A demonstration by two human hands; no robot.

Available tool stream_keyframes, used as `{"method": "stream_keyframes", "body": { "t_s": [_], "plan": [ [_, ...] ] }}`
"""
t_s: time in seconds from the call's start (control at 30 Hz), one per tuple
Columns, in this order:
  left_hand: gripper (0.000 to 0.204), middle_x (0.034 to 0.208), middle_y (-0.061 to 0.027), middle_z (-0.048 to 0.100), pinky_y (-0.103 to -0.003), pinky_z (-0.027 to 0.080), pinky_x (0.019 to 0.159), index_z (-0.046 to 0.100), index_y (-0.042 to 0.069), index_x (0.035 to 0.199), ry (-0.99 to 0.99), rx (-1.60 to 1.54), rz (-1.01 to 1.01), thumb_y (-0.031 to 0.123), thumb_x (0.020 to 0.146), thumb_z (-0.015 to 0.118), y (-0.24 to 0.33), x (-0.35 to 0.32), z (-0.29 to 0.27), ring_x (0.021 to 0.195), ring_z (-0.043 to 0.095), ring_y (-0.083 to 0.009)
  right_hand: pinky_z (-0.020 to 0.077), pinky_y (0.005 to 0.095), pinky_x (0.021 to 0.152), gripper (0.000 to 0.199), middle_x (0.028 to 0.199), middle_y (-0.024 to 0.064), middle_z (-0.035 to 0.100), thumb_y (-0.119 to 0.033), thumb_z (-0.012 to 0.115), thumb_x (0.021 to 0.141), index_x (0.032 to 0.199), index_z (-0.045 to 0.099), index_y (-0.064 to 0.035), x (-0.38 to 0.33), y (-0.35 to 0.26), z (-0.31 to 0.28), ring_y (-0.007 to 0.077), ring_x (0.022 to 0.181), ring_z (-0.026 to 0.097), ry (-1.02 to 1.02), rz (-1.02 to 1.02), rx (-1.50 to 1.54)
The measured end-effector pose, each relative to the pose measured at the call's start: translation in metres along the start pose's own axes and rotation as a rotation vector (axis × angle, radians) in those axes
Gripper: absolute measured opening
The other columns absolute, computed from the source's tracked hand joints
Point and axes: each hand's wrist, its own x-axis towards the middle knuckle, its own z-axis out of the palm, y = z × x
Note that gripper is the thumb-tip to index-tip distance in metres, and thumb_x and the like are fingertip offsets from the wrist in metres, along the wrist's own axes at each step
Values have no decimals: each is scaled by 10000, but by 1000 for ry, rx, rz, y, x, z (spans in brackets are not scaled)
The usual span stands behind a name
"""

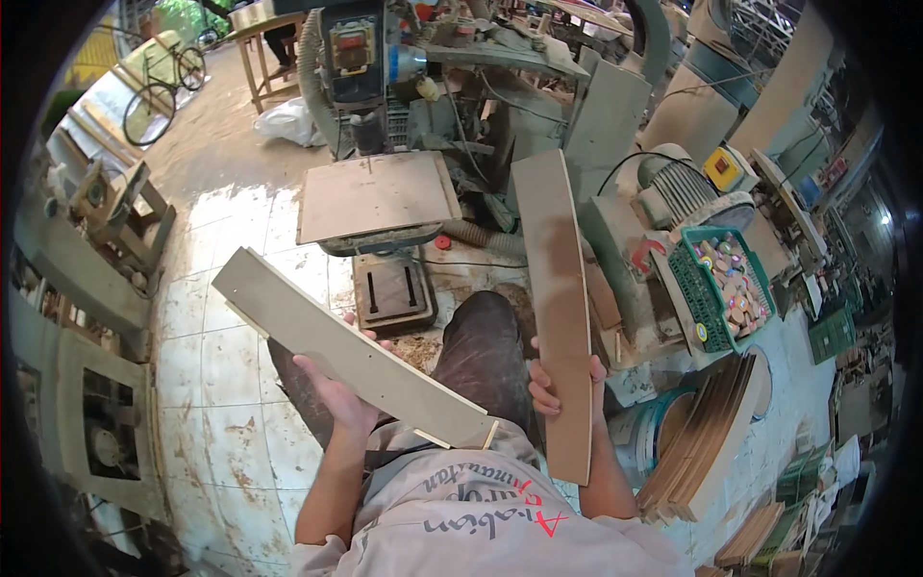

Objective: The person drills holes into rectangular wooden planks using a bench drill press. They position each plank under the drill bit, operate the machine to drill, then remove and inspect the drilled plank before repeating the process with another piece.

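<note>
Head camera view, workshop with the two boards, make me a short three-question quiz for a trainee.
1. True or false: each hand holds its own board.
2. What lies in the green basket? A) small wooden pieces B) nails C) rags
3. Which board stands nearly upright?

Key:
1. True: left hand holds the pale board, right hand the brown board.
2. A.
3. The brown board; the pale one slants.

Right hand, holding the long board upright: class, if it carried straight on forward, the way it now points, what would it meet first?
Probably the grey machine base ahead of the right hand, beside the motor; the board would likely touch first. Depth is unclear.
</note>
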Motion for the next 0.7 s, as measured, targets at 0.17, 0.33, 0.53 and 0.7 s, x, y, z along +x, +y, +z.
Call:
{"method": "stream_keyframes", "body": {
  "t_s": [0.17,0.33,0.53,0.7],
  "plan": [
    [958,975,-104,553,-442,499,808,312,31,1388,32,48,-10,806,836,203,-2,5,1,899,582,-278,382,298,556,930,962,136,522,-679,484,807,1406,331,15,18,11,1,195,650,471,-70,94,128],
    [951,973,-104,561,-418,503,804,332,26,1375,29,29,-20,801,840,204,-3,8,7,895,592,-283,432,335,613,890,986,131,544,-605,555,821,1390,348,48,22,8,5,221,692,523,-100,148,192],
    [797,1078,-121,579,-453,502,843,392,54,1347,131,64,19,703,907,246,8,13,-17,972,597,-286,486,433,824,783,1118,212,562,-282,800,720,1354,428,-13,42,9,-1,348,979,595,450,-426,-1889],
    [386,1121,-105,601,-408,516,855,447,55,1262,400,284,41,342,1004,431,21,6,-89,999,614,-211,481,415,850,770,1113,202,566,-219,817,689,1345,454,-42,47,35,6,344,1019,585,429,-347,-1663]
  ]
}}
